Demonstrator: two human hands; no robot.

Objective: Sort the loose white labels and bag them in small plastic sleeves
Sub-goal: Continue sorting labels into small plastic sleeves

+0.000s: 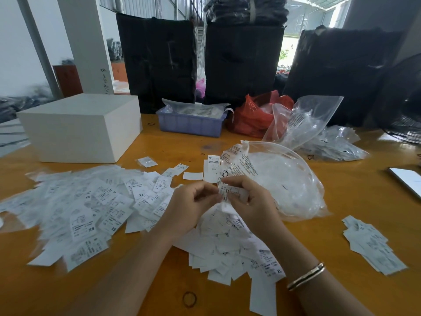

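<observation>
Key relation: small plastic sleeve [230,192] held between both hands above the counter, its long axis running up and away from the body, mouth apparently toward the top; hard to confirm through blur.
Left hand [191,201]: fingers curled, fingertips pinching the sleeve's left edge.
Right hand [248,199]: grip closed on the sleeve's right side, thumb on top; gold bracelet [306,278] on that wrist.
Nearer hand: both on the sleeve; loose labels lie nearer the left.
Loose white labels [75,210]: spread wide on the left, size marks XS, S showing; second heap [227,245] directly under the hands, an XL among them; small sorted stack [373,245] well apart on the right.
Sleeve supply: large clear bag [287,179] just beyond the right hand, mouth open toward it.
Judged step: opening or filling one sleeve; most labels not yet bagged.
Surface: orange wooden counter [159,281], a rubber band [189,299] lying near its front edge.
Room: white box [79,126] left rear, lilac plastic basket [190,124] behind, red bag [252,117] beside it, black wrapped bundles [241,65] stacked along the back.
</observation>
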